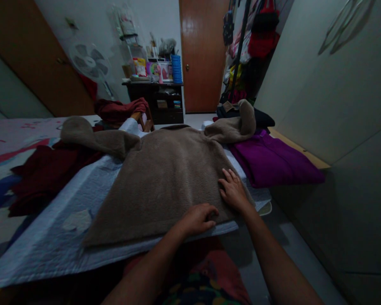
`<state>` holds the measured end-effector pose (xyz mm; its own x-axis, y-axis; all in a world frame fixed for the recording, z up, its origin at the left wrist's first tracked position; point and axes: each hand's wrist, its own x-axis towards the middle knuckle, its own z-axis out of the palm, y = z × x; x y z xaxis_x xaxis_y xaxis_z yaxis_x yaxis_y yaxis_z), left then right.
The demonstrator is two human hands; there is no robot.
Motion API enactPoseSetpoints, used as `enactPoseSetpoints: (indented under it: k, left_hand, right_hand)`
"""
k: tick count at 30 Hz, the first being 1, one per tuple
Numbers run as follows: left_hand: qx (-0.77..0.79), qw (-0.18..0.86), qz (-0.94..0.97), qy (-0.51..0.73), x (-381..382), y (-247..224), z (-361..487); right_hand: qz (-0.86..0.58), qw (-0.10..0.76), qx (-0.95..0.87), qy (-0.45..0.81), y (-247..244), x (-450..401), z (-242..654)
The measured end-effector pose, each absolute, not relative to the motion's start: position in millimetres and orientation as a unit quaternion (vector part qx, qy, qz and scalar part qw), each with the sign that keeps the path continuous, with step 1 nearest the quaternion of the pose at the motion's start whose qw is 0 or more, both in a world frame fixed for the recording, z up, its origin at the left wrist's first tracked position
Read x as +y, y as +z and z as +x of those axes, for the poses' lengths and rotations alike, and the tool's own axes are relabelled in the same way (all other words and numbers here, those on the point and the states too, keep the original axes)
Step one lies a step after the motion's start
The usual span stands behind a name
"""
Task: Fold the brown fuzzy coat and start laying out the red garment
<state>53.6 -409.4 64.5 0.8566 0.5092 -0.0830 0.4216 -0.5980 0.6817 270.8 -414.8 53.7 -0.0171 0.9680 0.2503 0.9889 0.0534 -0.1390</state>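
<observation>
A brown fleecy sweater (161,182) lies spread out on a bed-like surface, its hem toward me and its sleeves stretched to both sides. Its left sleeve piece bends back at the end, and the one on the right folds upward. My right hand (233,190) rests open on the sweater near its right edge, fingers apart. Close to the hem, my left hand (198,218) lies on the fabric with fingers loosely curved and the thumb apart. Neither hand grips the cloth.
A pale blue quilted cover (60,241) lies under the sweater. Folded purple clothing (273,161) sits at the right, beside a tall cabinet (346,84). Dark red clothes (47,173) lie at the left. Farther back are a fan (90,61), a dark shelf unit (155,103) and a wooden door (203,55).
</observation>
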Motion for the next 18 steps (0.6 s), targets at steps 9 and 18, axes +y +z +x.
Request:
enactPoseSetpoints:
  k: [9,18]
  left_hand:
    - [0.265,0.363,0.893,0.042,-410.1,68.7,54.1]
    - [0.261,0.372,0.889,0.063,-409.7,62.9,53.4]
  right_hand:
    - [-0.686,0.149,-0.711,-0.045,50.4,-414.7,271.8]
    - [-0.685,0.142,-0.713,-0.048,53.9,-416.0,270.8]
